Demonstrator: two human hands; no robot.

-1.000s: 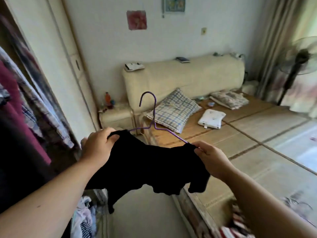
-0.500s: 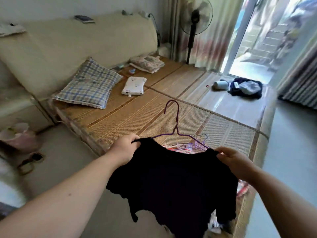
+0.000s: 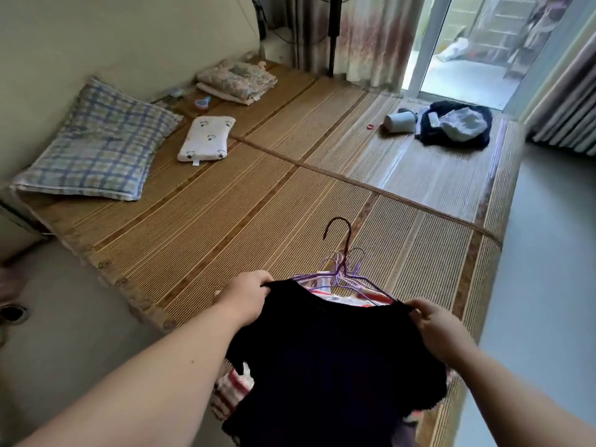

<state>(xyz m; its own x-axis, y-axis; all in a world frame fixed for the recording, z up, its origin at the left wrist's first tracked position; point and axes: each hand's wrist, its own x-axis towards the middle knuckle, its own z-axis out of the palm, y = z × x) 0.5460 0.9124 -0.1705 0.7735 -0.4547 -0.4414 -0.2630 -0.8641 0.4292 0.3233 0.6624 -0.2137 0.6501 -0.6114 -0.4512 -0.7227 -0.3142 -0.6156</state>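
Note:
A black shirt hangs on a purple wire hanger whose hook sticks up above the collar. My left hand grips the shirt's left shoulder and my right hand pinches its right shoulder. I hold the shirt over the near corner of a bed covered by a bamboo mat. Under the shirt lies a pile of striped clothes with several purple hangers sticking out.
A checked pillow, a small white pillow and folded floral cloth lie at the bed's head. Dark clothing with a white bag and a grey cup sit at the far right. Grey floor runs along the right, beside a glass door.
I have turned from the wardrobe on the left toward the bed and looked down. The shirt on its hanger has come along, held by both hands, and now hangs over the clothes pile.

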